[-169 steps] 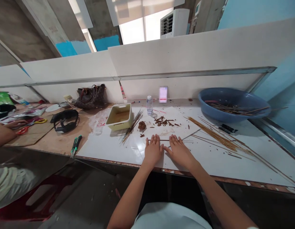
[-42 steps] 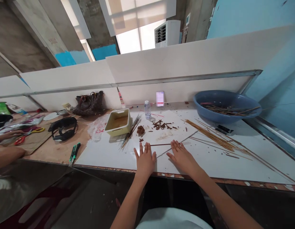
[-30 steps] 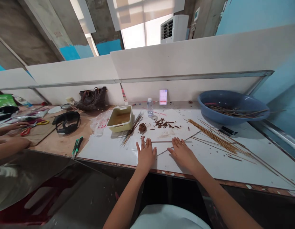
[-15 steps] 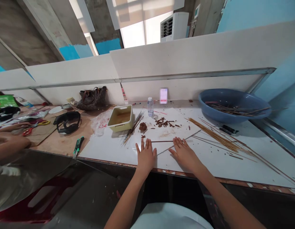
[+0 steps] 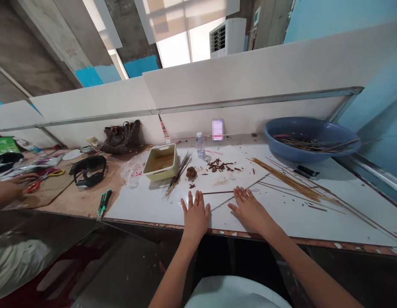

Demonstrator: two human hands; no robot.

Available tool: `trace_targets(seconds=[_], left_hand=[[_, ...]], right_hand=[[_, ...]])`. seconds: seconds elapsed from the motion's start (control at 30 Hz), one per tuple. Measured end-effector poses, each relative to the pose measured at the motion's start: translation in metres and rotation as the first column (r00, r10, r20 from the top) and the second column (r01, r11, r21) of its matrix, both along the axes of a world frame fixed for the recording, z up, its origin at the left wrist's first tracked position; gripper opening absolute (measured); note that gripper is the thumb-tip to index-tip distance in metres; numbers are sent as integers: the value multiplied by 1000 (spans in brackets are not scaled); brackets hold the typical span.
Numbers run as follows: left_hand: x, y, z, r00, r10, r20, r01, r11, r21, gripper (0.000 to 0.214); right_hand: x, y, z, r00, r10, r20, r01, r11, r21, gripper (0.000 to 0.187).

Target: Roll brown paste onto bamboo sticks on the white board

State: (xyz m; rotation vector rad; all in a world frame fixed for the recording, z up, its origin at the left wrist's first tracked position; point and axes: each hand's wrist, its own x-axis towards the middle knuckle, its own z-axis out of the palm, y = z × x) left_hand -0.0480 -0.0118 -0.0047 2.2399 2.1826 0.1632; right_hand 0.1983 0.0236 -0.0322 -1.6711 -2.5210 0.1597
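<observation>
My left hand (image 5: 196,214) lies flat on the white table sheet, fingers spread, its fingertips over one end of a thin brown stick (image 5: 218,192). Over the stick's other end my right hand (image 5: 250,208) is also laid flat and open. A thin grey line or rod (image 5: 222,203) runs slantwise between the hands; I cannot tell which it is. Beyond them sit a lump of brown dough-like material (image 5: 191,173) and a scatter of short brown pieces (image 5: 219,165). To the right rests a bundle of tan sticks (image 5: 283,179).
A yellowish tub of liquid (image 5: 160,173) stands left, beside a bunch of dark thin sticks (image 5: 179,174). Behind are a clear bottle (image 5: 200,146) and an upright phone (image 5: 217,129). A blue basin (image 5: 310,149) holds sticks. At far left a co-worker's hand (image 5: 6,190) is near scissors (image 5: 34,186).
The view has shifted slightly. My hands stay flat on the stick with hardly any movement. The co-worker's arm at the left has moved a little.
</observation>
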Motion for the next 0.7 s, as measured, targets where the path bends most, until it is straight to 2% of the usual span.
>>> trace_targets(seconds=[0.1, 0.23, 0.3, 0.37, 0.5, 0.57, 0.7], left_hand=[[-2, 0, 0, 1000, 6, 1, -6, 1000, -29, 64], [3, 21, 12, 1000, 20, 13, -19, 998, -67, 64], [4, 22, 14, 1000, 21, 10, -21, 998, -63, 65], [2, 13, 9, 1000, 14, 7, -14, 999, -39, 65], [-4, -5, -11, 1000, 18, 11, -18, 1000, 16, 64], [-4, 0, -14, 999, 33, 9, -33, 999, 30, 64], [3, 20, -4, 999, 54, 0, -54, 997, 51, 62]], right_hand=[[2, 2, 1, 1000, 30, -6, -30, 1000, 2, 81], [-5, 22, 18, 1000, 1, 22, 0, 1000, -15, 80], [-7, 23, 21, 999, -18, 38, 19, 999, -26, 82], [-5, 14, 16, 999, -12, 32, 13, 1000, -23, 83], [0, -1, -2, 1000, 4, -27, -4, 1000, 2, 80], [-2, 6, -2, 1000, 8, -24, -8, 1000, 1, 76], [-11, 25, 14, 1000, -19, -5, 19, 1000, -9, 71]])
